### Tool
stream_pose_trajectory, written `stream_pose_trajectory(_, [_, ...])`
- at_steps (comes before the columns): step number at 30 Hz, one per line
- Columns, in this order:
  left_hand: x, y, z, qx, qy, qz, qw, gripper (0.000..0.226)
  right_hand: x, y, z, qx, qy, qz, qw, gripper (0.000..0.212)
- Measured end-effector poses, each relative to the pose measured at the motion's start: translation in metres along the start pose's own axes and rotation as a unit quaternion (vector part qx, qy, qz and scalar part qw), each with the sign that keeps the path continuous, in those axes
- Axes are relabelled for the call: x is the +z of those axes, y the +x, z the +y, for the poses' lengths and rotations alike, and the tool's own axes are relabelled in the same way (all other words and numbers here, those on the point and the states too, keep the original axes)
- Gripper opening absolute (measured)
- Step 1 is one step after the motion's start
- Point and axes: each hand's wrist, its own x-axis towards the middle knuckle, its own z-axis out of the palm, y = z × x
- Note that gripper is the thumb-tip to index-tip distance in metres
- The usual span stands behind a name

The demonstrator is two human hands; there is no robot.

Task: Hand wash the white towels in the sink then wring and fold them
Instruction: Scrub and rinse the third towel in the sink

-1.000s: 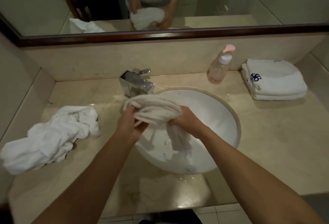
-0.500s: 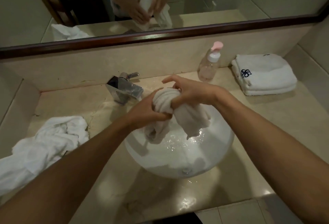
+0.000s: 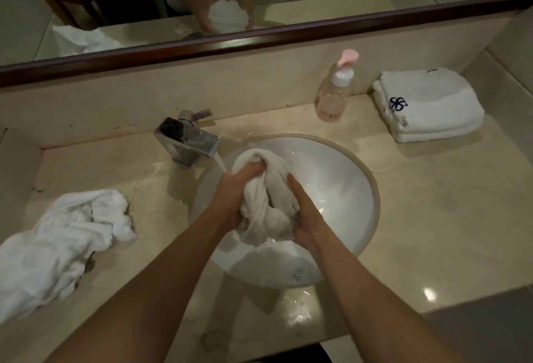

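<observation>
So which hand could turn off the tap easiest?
Probably the left hand: it grips the towel right beside the tap, while the right hand is farther away.

Three white towels: one wet towel (image 3: 266,204) in two hands, one crumpled towel (image 3: 62,244), one folded towel (image 3: 429,104); one soap bottle (image 3: 334,94).

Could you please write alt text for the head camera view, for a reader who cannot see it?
Both hands, left hand and right hand, squeeze a wet white towel over a round sink under the running faucet. A crumpled towel lies left; a pump bottle and folded towels sit right.
</observation>
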Motion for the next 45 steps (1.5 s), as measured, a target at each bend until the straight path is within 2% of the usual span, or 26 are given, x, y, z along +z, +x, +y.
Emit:
stream_pose_trajectory(2, [0.005, 0.002, -0.01, 0.017, 0.012, 0.067, 0.998, 0.05, 0.012, 0.008, 0.011, -0.012, 0.087, 0.005, 0.996, 0.072])
stream_pose_trajectory(4, [0.009, 0.002, -0.018, 0.039, 0.085, 0.147, 0.985, 0.045, 0.016, 0.007, 0.02, -0.002, 0.09, -0.017, 0.996, 0.061])
stream_pose_trajectory(8, [0.008, 0.001, -0.035, 0.066, 0.131, 0.288, 0.946, 0.056, 0.018, 0.002, 0.03, -0.016, -0.075, -0.006, 0.997, 0.058])
stream_pose_trajectory(10, [0.01, 0.008, -0.038, 0.049, 0.151, 0.308, 0.938, 0.055, 0.017, 0.005, 0.032, -0.044, -0.143, 0.014, 0.989, 0.063])
stream_pose_trajectory(12, [0.011, 0.016, -0.038, 0.018, 0.138, 0.279, 0.95, 0.056, 0.013, 0.009, 0.032, -0.036, -0.177, 0.014, 0.983, 0.071])
stream_pose_trajectory(13, [0.011, 0.019, -0.035, -0.017, 0.113, 0.241, 0.964, 0.057, 0.011, 0.01, 0.029, -0.025, -0.187, 0.011, 0.982, 0.07])
stream_pose_trajectory(15, [0.0, 0.022, -0.031, -0.09, -0.004, 0.099, 0.991, 0.057, 0.009, 0.007, 0.018, 0.01, -0.191, 0.016, 0.981, 0.055])
stream_pose_trajectory(16, [-0.01, 0.019, -0.031, -0.1, -0.072, 0.029, 0.992, 0.056, 0.007, 0.006, 0.012, 0.038, -0.181, 0.026, 0.982, 0.049])
stream_pose_trajectory(18, [-0.028, 0.016, -0.032, -0.112, -0.15, -0.044, 0.981, 0.062, 0.0, 0.008, 0.001, 0.101, -0.105, 0.034, 0.989, 0.056])
stream_pose_trajectory(21, [-0.037, 0.024, -0.049, -0.114, -0.126, -0.033, 0.985, 0.071, 0.002, 0.009, -0.001, 0.153, 0.041, -0.04, 0.987, 0.073])
stream_pose_trajectory(24, [-0.025, 0.025, -0.053, -0.141, -0.234, -0.097, 0.957, 0.081, 0.007, 0.01, 0.014, 0.195, 0.192, -0.097, 0.957, 0.074])
stream_pose_trajectory(26, [-0.023, 0.036, -0.053, -0.136, -0.265, -0.139, 0.944, 0.087, 0.006, 0.012, 0.021, 0.22, 0.249, -0.111, 0.937, 0.072])
stream_pose_trajectory(29, [-0.022, 0.053, -0.048, -0.13, -0.25, -0.138, 0.95, 0.065, 0.009, 0.015, 0.018, 0.213, 0.206, -0.076, 0.952, 0.066])
stream_pose_trajectory(33, [-0.019, 0.063, -0.027, -0.136, -0.113, -0.093, 0.98, 0.038, 0.008, 0.019, 0.006, 0.173, 0.124, -0.015, 0.977, 0.05])
stream_pose_trajectory(35, [-0.017, 0.064, -0.02, -0.153, -0.051, -0.077, 0.984, 0.034, 0.003, 0.019, 0.002, 0.17, 0.064, 0.0, 0.983, 0.053])
stream_pose_trajectory(37, [-0.015, 0.065, -0.019, -0.152, -0.018, -0.06, 0.986, 0.03, 0.002, 0.017, -0.003, 0.164, -0.026, 0.047, 0.985, 0.058])
stream_pose_trajectory(40, [-0.004, 0.064, -0.022, -0.092, 0.009, -0.016, 0.996, 0.011, 0.006, 0.02, -0.007, 0.112, -0.132, 0.111, 0.979, 0.043])
stream_pose_trajectory(43, [0.0, 0.065, -0.023, 0.014, 0.088, 0.022, 0.996, 0.011, 0.009, 0.026, -0.004, 0.047, -0.231, 0.155, 0.959, 0.028])
stream_pose_trajectory(45, [-0.001, 0.063, -0.023, 0.035, 0.144, 0.016, 0.989, 0.012, 0.01, 0.027, -0.002, 0.021, -0.29, 0.171, 0.941, 0.023])
